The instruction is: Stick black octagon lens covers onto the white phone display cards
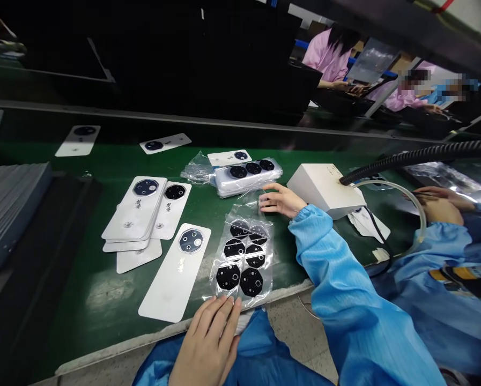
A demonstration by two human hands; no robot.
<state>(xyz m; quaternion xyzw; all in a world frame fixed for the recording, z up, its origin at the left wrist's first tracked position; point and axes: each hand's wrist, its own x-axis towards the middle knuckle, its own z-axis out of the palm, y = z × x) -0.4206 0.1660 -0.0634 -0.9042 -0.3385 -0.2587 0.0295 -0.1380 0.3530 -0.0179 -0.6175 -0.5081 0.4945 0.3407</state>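
A clear plastic sheet lies at the front of the green table, carrying several black eight-sided camera lens covers in two columns. My left hand rests with its fingers stretched out flat at the sheet's lower edge. Above the sheet's far end, my right hand has its fingers apart, their tips beside clear film; whether they touch it is hard to see. A white phone back cover with a dark camera plate lies left of the sheet. Farther left is a pile of similar covers.
Behind the sheet sits a stack of wrapped lens sheets. A white box with a black corrugated hose stands to the right. Dark stacked trays are at left. A co-worker's hand is at right.
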